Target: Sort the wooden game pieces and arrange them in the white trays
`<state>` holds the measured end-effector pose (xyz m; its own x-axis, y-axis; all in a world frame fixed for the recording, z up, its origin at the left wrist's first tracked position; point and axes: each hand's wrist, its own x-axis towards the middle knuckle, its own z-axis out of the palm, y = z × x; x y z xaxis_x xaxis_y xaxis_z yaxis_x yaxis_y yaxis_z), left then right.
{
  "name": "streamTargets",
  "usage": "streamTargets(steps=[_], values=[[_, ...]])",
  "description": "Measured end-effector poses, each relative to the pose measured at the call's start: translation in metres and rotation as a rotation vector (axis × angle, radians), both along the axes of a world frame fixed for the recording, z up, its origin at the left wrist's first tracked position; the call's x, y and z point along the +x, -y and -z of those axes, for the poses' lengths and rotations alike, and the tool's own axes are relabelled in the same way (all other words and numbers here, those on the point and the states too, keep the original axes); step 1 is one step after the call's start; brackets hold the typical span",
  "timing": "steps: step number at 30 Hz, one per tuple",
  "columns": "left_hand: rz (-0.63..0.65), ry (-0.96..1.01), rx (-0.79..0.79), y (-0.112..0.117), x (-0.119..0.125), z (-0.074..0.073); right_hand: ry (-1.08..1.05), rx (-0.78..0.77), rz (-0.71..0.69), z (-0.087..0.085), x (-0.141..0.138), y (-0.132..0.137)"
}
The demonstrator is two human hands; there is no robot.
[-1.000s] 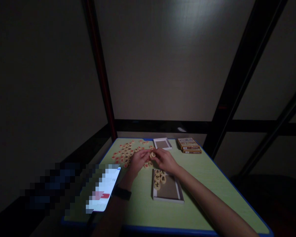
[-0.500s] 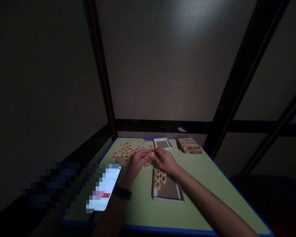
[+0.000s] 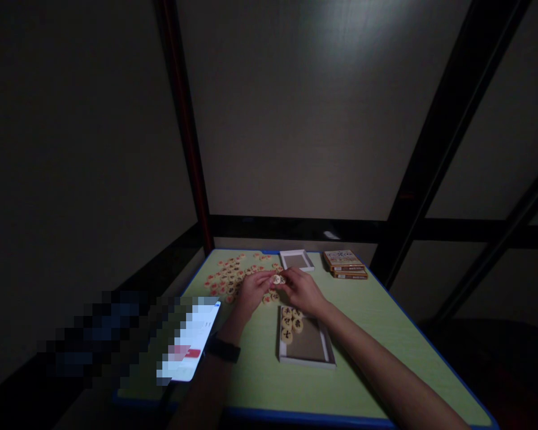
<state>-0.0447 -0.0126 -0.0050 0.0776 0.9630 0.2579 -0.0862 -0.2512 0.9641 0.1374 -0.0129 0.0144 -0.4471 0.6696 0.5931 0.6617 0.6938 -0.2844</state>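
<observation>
Above the table, the fingertips of my left hand [image 3: 254, 291] and my right hand [image 3: 305, 291] meet, both closed. Between them are pale round Chinese chess pieces [image 3: 278, 279] with dark characters; they look like two side by side, one at each hand. Just nearer to me lies a shallow open box [image 3: 311, 343], with several black-lettered chess pieces [image 3: 287, 322] laid flat along its left side and far end. A spread of loose chess pieces [image 3: 228, 276], red and black, covers the table beyond and left of my left hand, which hides some of them.
A white box lid or tray [image 3: 296, 261] rests at the far edge of the green table [image 3: 363, 382]. Stacked boxes [image 3: 344, 264] stand at the far right. A lit phone or tablet screen [image 3: 192, 346], partly pixelated, is beside my left forearm.
My hands have stayed almost in place. The held pieces have turned slightly, and two faces now seem to show side by side where one showed before.
</observation>
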Motion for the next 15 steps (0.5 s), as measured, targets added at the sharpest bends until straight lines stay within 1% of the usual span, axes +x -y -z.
streamTargets(steps=[4,8,15], values=[[-0.018,0.004,-0.014,0.0005,0.0002,-0.0011,0.032,-0.001,0.004,-0.0008,-0.0020,0.0034],[-0.012,-0.001,-0.024,0.0011,-0.0002,-0.0030,0.044,0.010,-0.023,-0.0018,-0.0025,0.0066],[-0.002,0.017,-0.052,0.0022,0.0014,-0.0020,-0.008,0.069,-0.059,0.0017,-0.0036,0.0052]])
